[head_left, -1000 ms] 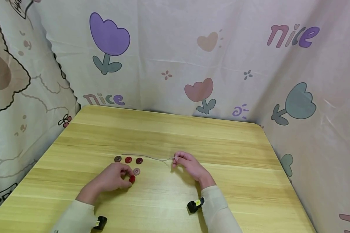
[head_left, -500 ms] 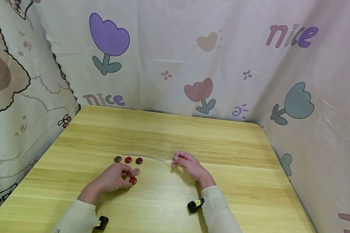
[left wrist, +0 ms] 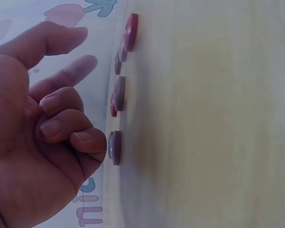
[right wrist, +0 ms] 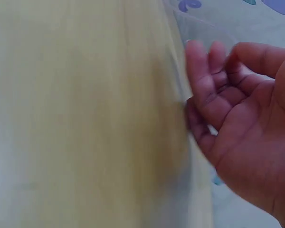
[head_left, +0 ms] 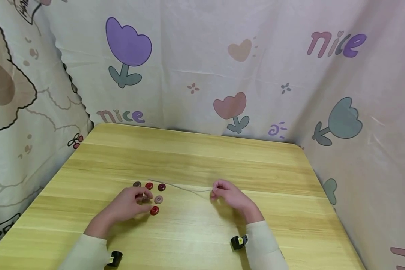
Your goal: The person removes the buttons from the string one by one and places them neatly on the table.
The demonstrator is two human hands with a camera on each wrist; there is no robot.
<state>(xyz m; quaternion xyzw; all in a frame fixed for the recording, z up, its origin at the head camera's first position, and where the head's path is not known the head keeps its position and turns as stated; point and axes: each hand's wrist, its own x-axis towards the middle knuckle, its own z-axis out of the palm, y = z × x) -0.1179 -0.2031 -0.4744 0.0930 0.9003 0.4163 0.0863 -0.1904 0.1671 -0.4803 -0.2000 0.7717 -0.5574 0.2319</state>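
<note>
My left hand (head_left: 129,204) hovers just over the buttons, thumb and index finger spread apart, the other fingers curled in the left wrist view; it holds nothing. Close to its thumb tip lies a red button (head_left: 154,210). A pale pinkish button (head_left: 158,199) is behind that one, and a brownish button (head_left: 145,199) shows in the gap between thumb and index finger. My right hand (head_left: 231,195) pinches one end of a thin grey cord (head_left: 179,187), which stretches left toward the buttons. In the right wrist view the cord is too faint to make out.
The far row holds a brown button (head_left: 137,184), partly covered by my left hand, a red button (head_left: 149,186) and a dark maroon button (head_left: 161,187). The wooden table (head_left: 202,150) ends at a printed curtain (head_left: 189,56).
My left thumb and index finger have let go of the red button, which now lies flat. My right hand has moved right and slightly nearer, drawing the cord along with it.
</note>
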